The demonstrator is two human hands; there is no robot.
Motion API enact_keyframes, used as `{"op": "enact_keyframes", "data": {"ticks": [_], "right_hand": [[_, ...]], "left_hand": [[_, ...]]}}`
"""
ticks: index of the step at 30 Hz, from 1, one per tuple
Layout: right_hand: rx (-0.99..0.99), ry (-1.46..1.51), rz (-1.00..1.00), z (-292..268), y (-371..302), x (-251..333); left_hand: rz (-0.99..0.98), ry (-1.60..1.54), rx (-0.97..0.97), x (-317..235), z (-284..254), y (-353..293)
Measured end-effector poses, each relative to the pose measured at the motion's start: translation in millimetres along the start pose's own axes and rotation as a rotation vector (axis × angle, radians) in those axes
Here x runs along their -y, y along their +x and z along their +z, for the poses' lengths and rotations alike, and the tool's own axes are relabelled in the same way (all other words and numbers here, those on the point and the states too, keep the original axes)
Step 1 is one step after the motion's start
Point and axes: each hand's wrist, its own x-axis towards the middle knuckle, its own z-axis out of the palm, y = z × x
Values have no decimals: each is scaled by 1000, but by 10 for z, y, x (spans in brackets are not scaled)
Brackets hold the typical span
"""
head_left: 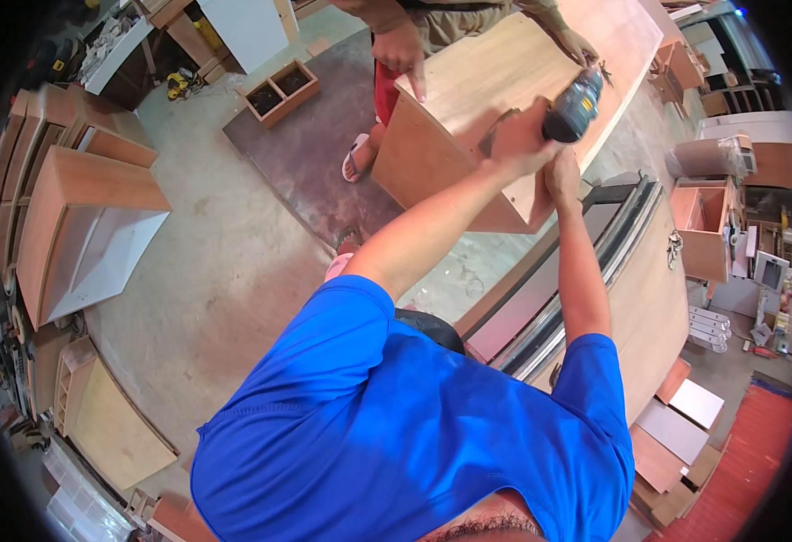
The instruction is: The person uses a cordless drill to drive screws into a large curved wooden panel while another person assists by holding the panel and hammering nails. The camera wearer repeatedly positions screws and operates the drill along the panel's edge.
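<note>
A dark cordless drill point(575, 107) lies over the far right part of a plywood cabinet box point(455, 158). My left hand point(521, 140) is closed round its handle, and the drill's front points away toward the far right. Just below the drill, at the box's right edge, my right hand point(561, 176) is closed; its fingertips and whatever they hold are hidden. Across the box stands another person, with one hand point(402, 54) pointing a finger onto the panel's left edge and the other hand point(577, 45) by the drill's front end.
A two-compartment wooden tray point(281, 93) sits on a dark board point(297, 163) at the far left. Beside my right arm lies a wooden panel point(653, 298) with metal-edged strips. Cabinet boxes point(89, 226) stand at left, and a yellow tool point(182, 84) rests on the floor.
</note>
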Motion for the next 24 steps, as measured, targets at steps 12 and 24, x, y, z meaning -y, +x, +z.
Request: {"op": "enact_keyframes", "data": {"ticks": [12, 24], "right_hand": [[-135, 1159, 872, -462, -514, 710], [35, 2209, 1197, -209, -611, 2205]], "left_hand": [[-14, -227, 252, -171, -572, 353], [-190, -69, 495, -417, -2502, -587]]}}
